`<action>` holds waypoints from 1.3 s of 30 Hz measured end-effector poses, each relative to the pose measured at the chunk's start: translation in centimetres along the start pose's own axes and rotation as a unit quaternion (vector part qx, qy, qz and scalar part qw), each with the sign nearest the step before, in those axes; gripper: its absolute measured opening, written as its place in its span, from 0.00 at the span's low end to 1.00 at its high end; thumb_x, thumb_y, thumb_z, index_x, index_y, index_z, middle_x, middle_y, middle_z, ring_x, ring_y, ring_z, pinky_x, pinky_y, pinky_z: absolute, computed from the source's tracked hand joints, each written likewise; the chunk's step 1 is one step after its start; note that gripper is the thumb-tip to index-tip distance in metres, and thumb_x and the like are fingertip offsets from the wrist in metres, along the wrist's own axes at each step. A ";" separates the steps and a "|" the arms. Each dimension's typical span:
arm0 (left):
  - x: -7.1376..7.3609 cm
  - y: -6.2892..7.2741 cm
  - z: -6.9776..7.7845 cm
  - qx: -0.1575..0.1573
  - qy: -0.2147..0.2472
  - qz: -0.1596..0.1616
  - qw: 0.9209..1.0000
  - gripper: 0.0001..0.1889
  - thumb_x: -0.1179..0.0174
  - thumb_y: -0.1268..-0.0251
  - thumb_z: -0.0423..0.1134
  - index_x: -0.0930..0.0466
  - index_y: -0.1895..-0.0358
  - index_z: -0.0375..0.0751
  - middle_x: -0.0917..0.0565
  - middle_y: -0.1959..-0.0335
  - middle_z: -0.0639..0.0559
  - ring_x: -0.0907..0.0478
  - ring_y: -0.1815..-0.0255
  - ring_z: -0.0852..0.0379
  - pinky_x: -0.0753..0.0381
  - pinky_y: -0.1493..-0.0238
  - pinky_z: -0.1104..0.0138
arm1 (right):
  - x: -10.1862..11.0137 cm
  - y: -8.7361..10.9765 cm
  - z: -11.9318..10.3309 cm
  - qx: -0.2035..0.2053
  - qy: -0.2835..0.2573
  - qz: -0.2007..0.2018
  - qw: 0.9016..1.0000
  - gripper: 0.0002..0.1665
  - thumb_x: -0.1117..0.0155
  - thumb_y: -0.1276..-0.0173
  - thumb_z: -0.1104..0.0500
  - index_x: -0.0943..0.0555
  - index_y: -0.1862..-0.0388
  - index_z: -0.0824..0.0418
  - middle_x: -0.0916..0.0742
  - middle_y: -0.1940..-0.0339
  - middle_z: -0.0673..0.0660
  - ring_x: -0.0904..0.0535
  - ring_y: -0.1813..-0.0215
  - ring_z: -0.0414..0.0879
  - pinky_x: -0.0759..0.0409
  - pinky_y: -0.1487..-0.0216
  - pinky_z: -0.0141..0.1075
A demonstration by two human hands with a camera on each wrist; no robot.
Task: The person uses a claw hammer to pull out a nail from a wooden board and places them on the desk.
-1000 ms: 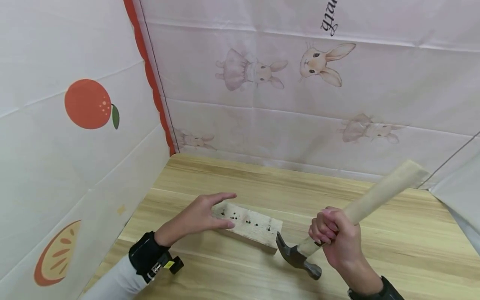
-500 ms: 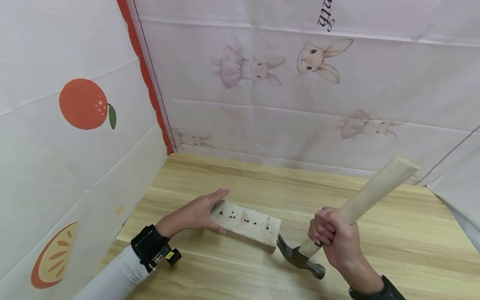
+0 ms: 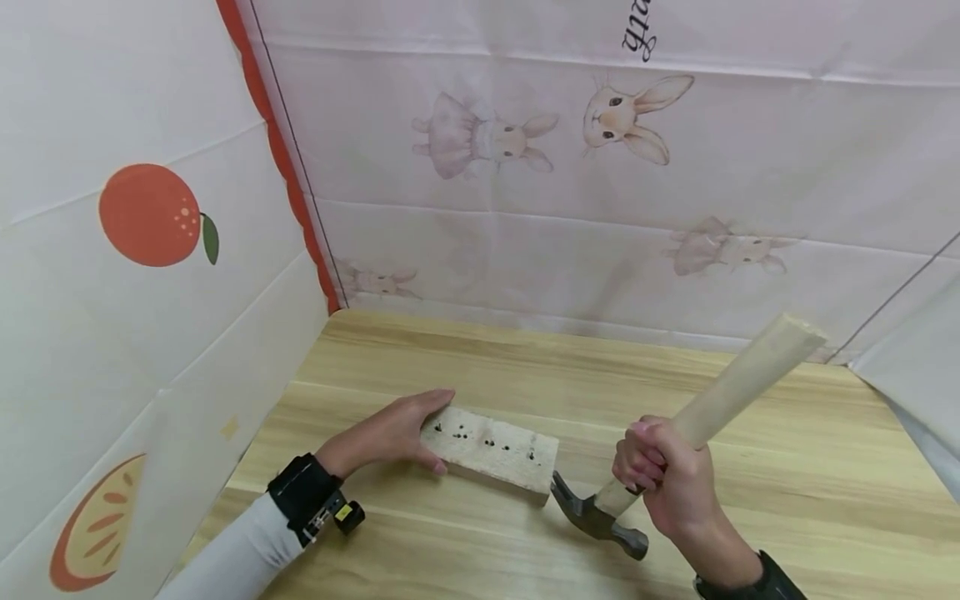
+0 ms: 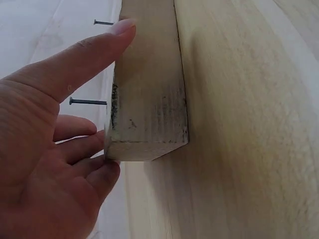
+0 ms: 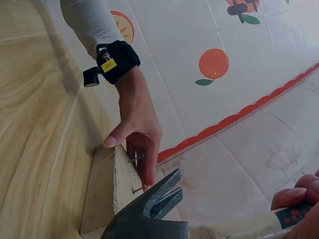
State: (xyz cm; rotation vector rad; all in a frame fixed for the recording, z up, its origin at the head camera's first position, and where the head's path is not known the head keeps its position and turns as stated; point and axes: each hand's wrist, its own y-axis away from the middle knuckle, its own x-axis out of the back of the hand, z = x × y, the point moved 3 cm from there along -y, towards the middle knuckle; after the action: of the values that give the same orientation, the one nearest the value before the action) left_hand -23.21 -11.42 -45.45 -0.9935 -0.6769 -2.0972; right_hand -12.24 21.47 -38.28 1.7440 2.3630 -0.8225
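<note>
A wooden block (image 3: 501,452) with dark marks along its upper face lies on the table. My left hand (image 3: 390,433) holds its left end, thumb on the near side and fingers at the far side. From that face stick out one nail (image 4: 88,102) and a second nail (image 4: 103,22), in the left wrist view. Off the block's right end, my right hand (image 3: 671,475) grips a claw hammer (image 3: 738,387) by the handle, close to the head. The hammer's claw points toward the block, and its handle slants up to the right.
The light wood table (image 3: 420,533) runs back to a pale curtain (image 3: 480,208) printed with rabbits. On the left stands a white sheet (image 3: 75,333) with fruit prints, bordering the table edge. Each wrist wears a black band; a small camera (image 3: 348,515) sits on the left one.
My left hand has come down from above the block's left end and taken hold of it. The hammer in my right hand has stayed nearly still. The whole head view has shifted slightly.
</note>
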 end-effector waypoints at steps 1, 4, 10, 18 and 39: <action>0.0 -0.1 0.0 -0.003 -0.005 0.002 1.000 0.61 0.15 0.58 0.51 0.40 0.20 0.33 0.36 0.19 0.37 0.38 0.18 0.37 0.36 0.20 0.46 | 0.0 0.0 0.0 -0.005 0.008 0.006 1.000 0.25 0.72 0.26 0.74 0.47 0.84 0.58 0.43 0.89 0.52 0.51 0.86 0.47 0.53 0.84 0.43; 0.0 -0.3 0.0 -0.008 -0.018 0.003 1.000 0.59 0.15 0.57 0.53 0.36 0.22 0.34 0.32 0.21 0.39 0.35 0.20 0.38 0.32 0.21 0.46 | -0.2 0.0 -0.1 -0.017 0.021 0.016 1.000 0.25 0.70 0.26 0.73 0.47 0.85 0.57 0.43 0.89 0.52 0.51 0.86 0.48 0.52 0.84 0.42; -0.1 -0.4 -0.3 -0.013 -0.018 0.001 1.000 0.57 0.14 0.59 0.53 0.33 0.24 0.35 0.27 0.25 0.39 0.31 0.25 0.41 0.27 0.26 0.46 | -0.5 -0.4 0.0 -0.026 0.010 0.018 0.999 0.25 0.69 0.26 0.72 0.48 0.85 0.57 0.44 0.89 0.52 0.52 0.85 0.48 0.54 0.82 0.42; -0.8 -0.5 -1.4 -0.031 0.014 0.013 0.999 0.49 0.16 0.60 0.53 0.27 0.30 0.44 0.23 0.35 0.51 0.28 0.37 0.54 0.22 0.39 0.58 | -1.0 -1.4 0.6 -0.039 0.012 0.026 0.999 0.24 0.64 0.26 0.72 0.49 0.84 0.58 0.45 0.88 0.53 0.53 0.85 0.49 0.56 0.82 0.43; -1.2 -1.3 -2.0 -0.063 0.009 0.020 0.998 0.47 0.18 0.60 0.54 0.27 0.31 0.46 0.24 0.41 0.58 0.29 0.42 0.60 0.22 0.44 0.65 | -2.1 -5.9 1.5 -0.159 0.191 0.074 0.966 0.24 0.42 0.31 0.64 0.38 0.86 0.59 0.32 0.89 0.45 0.39 0.84 0.39 0.41 0.83 0.34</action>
State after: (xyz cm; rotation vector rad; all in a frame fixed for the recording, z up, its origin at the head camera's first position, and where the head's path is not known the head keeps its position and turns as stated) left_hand -24.57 -11.58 -47.72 -1.0480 -0.5163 -2.1316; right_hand -17.25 17.79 -36.57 2.0436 2.3672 -0.0768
